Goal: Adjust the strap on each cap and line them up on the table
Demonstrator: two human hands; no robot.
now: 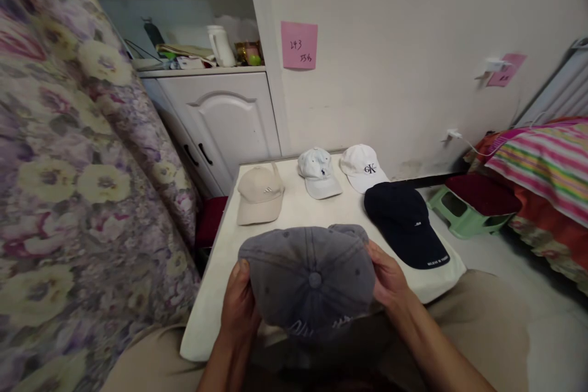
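Observation:
Between my two hands is a grey baseball cap [316, 251], its crown with the top button facing me and white stitched lettering along the lower side. My left hand [240, 300] grips its left edge, thumb on the outside. At the right edge, my right hand [388, 275] is closed on the cap, some fingers hidden behind it. On the table beyond lie a beige cap [260, 193], a pale blue cap [318, 173], a white cap with black letters [362, 166] and a navy cap [404, 217] with its brim toward the right front corner.
The caps rest on a small table with a cream cover [215, 294]. A floral curtain [92, 196] hangs close on the left. Behind stand a white cabinet [229, 122] and a wall with a pink note [299, 45]. A green stool [473, 202] and a bed [546, 165] are at right.

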